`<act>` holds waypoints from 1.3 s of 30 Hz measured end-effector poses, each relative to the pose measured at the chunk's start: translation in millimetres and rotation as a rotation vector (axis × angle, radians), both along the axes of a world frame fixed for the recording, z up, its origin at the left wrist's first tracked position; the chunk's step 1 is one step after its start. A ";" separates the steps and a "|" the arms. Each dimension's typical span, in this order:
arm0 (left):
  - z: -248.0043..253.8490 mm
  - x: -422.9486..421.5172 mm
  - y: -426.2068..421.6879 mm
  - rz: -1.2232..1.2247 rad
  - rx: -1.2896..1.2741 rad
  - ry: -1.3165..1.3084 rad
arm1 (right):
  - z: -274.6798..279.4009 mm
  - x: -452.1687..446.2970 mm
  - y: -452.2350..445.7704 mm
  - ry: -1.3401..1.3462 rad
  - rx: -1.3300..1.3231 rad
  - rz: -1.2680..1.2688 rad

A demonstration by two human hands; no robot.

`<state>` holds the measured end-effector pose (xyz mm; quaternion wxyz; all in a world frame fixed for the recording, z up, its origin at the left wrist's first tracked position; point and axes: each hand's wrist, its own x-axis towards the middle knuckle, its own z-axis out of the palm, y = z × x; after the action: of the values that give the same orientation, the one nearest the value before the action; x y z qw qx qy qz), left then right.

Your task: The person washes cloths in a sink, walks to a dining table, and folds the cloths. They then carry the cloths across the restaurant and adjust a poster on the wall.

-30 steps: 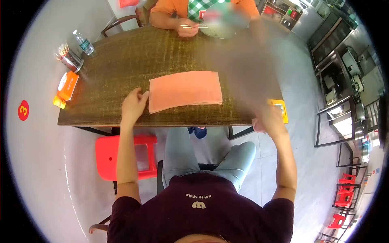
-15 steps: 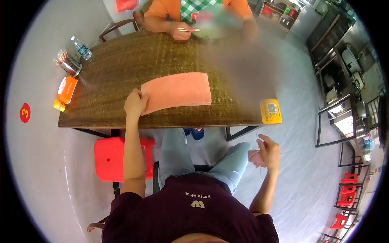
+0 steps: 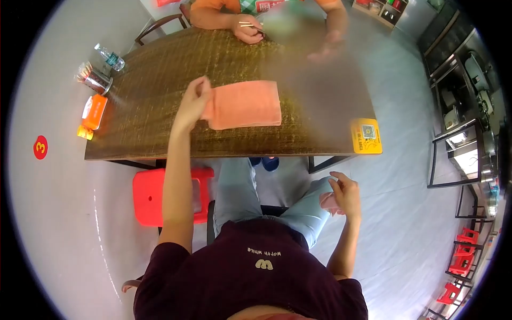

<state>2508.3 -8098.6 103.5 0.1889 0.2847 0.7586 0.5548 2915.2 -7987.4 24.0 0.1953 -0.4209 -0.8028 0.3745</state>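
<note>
An orange-pink towel (image 3: 246,104) lies on the brown wooden table (image 3: 154,69) in front of me. My left hand (image 3: 197,100) is closed on its left end, which is bunched up and raised off the wood. The rest of the towel stays flat. Low by my right thigh, my right hand (image 3: 346,195) has its fingers curled around a crumpled pink cloth (image 3: 332,204); thumb and forefinger stand a little apart, and the grip is partly hidden.
A water bottle (image 3: 111,57), a chopstick holder (image 3: 97,81) and an orange tissue pack (image 3: 95,112) line the left edge. A yellow code card (image 3: 366,136) sits at the right corner. Across the table, another person's hand (image 3: 248,29) holds chopsticks. A red stool (image 3: 149,198) stands below.
My left hand has moved up and slightly right, drawing the towel's left end in, so the towel looks shorter. The right hand has barely moved. My view has shifted slightly.
</note>
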 end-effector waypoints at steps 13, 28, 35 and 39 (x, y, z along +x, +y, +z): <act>-19.3 67.3 84.8 -0.425 -0.219 0.633 | -15.5 10.1 -1.0 -0.027 -0.052 -0.016; -72.1 61.4 75.8 -0.294 -0.413 1.049 | -12.4 -2.8 -0.6 -0.057 -0.029 0.088; -41.0 58.5 94.9 -0.517 -0.685 0.863 | -6.1 -19.4 -10.3 -0.053 -0.016 0.166; -66.7 63.8 107.4 -0.488 -0.382 0.949 | -10.6 -17.0 -16.2 -0.006 -0.032 0.177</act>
<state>2572.1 -7991.1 36.8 -0.0018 0.6306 0.7596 0.1591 2898.2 -8003.6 13.5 0.1521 -0.3525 -0.8314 0.4016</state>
